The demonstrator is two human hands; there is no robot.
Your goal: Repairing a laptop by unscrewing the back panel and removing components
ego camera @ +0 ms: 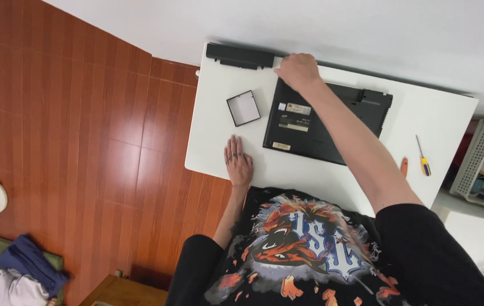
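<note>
The right hand (pixel 298 71) reaches far across the white worktop (pixel 440 113). It rests on the far left corner of the black laptop (pixel 315 122), which lies bottom side up. The fingers curl down over the laptop's corner, but I cannot tell if they grip anything. The left hand (pixel 237 161) lies flat and open on the worktop, holding nothing.

The laptop sits in the middle of the worktop. Its long side runs from left to right, tipped a little, with the right end nearer the back edge.

The long black battery (pixel 239 56) lies at the far left edge, just beside the right hand. A bump could knock it off, I think. A small square plate (pixel 243 107) lies between the battery and the left hand. 2 screwdrivers (pixel 422 157) lie to the right and could roll.
</note>
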